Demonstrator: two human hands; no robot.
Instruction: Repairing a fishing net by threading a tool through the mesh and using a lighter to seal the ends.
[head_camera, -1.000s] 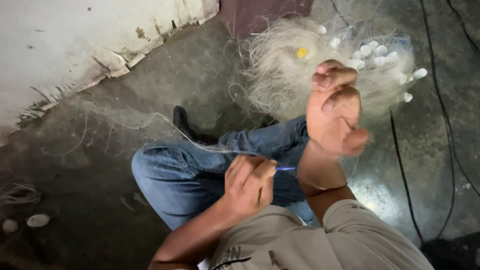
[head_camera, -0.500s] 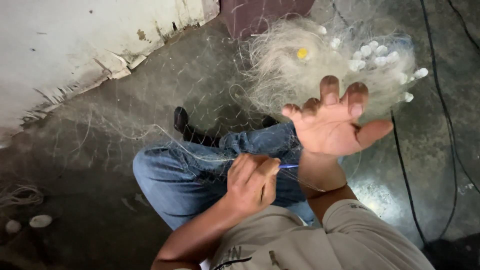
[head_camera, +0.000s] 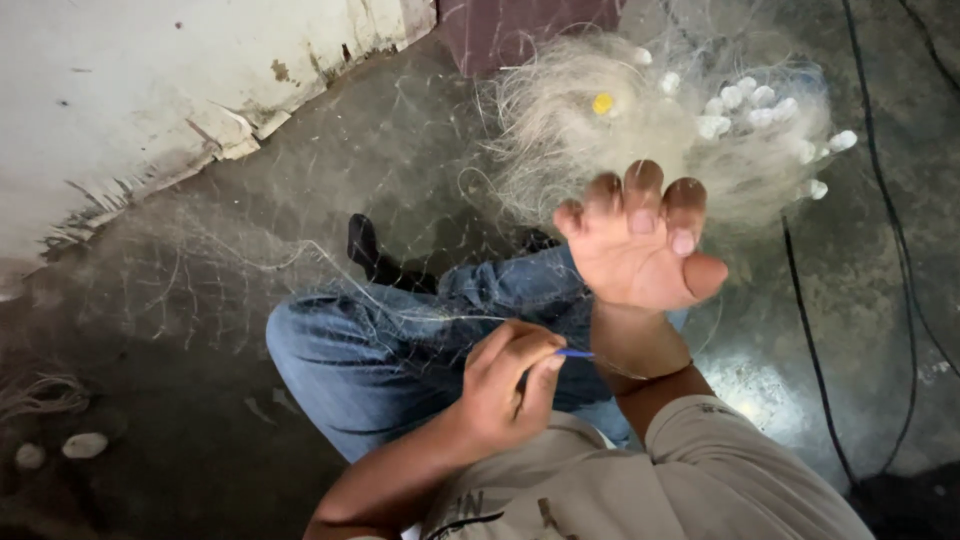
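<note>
Head view, the only one. Person sits on a concrete floor (head_camera: 200, 470), knee in blue jeans (head_camera: 380, 360) at centre frame. Fine, near-clear fishing net (head_camera: 330, 290) is draped over the knee and runs up-left across the floor toward the wall (head_camera: 150, 90).

Left hand (head_camera: 510, 385), lower centre, is closed in a pinch grip on a thin blue tool (head_camera: 575, 353), prob. a netting needle; only its tip shows, pointing right. Right hand (head_camera: 640, 245), centre-right, is raised w/ palm toward the camera and fingers spread, curled slightly. It's open; whether mesh or line runs across the fingers is too fine to tell.

Behind the right hand, upper centre-right: a bunched net pile (head_camera: 640, 120) w/ white floats (head_camera: 740, 100) and one yellow float (head_camera: 602, 103). Black cables (head_camera: 810, 330) run down the right side. Pale stones (head_camera: 85, 445) sit lower left.

To do this step well, in my judgement: keep the mesh taut over the knee so the gaps read clearly, hold the needle close to its tip for control, and keep the right-hand fingers spread evenly to gauge mesh size. Keep loose line away from the pile & the shoe (head_camera: 365, 245), since snags look likely there.
</note>
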